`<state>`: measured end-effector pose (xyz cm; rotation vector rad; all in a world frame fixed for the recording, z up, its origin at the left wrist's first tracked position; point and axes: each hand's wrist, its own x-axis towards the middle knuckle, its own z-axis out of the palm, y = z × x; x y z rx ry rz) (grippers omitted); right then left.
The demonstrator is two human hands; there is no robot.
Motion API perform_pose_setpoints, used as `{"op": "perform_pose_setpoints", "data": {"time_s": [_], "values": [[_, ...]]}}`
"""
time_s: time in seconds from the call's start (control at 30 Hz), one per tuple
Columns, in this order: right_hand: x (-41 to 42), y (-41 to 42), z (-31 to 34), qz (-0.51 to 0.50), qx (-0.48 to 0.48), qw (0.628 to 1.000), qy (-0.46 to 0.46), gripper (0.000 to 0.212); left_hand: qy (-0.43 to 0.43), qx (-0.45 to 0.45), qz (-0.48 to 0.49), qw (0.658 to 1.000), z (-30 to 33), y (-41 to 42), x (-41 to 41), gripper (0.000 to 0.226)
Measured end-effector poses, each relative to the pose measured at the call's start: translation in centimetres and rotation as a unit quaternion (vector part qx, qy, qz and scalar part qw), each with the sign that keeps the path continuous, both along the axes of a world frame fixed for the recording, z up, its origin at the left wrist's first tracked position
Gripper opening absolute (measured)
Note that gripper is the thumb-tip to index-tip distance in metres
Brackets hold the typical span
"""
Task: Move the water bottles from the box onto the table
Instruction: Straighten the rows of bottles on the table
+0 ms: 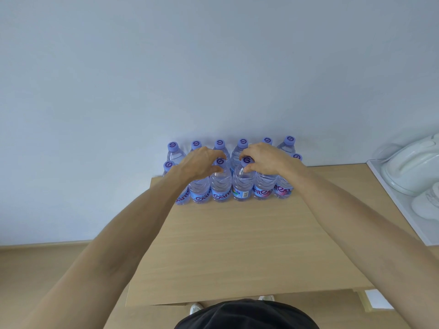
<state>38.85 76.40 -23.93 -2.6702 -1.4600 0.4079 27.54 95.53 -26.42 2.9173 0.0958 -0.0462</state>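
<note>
Bottles (221, 184) in two rows on table (237, 245); both hands pinching front-row necks.

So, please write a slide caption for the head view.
Both hands reach water bottles standing in two rows on table.
</note>
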Motion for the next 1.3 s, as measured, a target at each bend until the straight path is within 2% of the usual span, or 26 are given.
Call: {"op": "perform_pose_setpoints", "data": {"time_s": [0.7, 0.83, 0.97, 1.13, 1.3], "values": [[0.9, -0.6, -0.2, 0.026, -0.003, 1.000, 0.016, 0.048, 0.016, -0.014, 0.025, 0.999, 0.1, 0.1, 0.5, 0.045], [0.8, -0.2, -0.4, 0.021, 0.007, 0.999, -0.023, 0.043, 0.018, -0.011, 0.021, 1.000, 0.1, 0.2, 0.6, 0.045], [1.1, -0.2, -0.6, 0.035, 0.017, 0.997, -0.059, 0.050, 0.023, -0.001, 0.011, 1.000, 0.3, 0.0, 0.8, 0.045], [2.7, -2.2, -0.2, 0.040, 0.001, 0.998, -0.044, 0.063, -0.022, -0.033, -0.016, 0.999, 0.7, -1.9, 1.5, 0.053], [4.6, -4.8, -0.3, 0.057, -0.020, 0.998, -0.032, 0.053, -0.021, 0.022, -0.003, 1.000, 0.5, -5.3, 3.5, 0.053]]}}
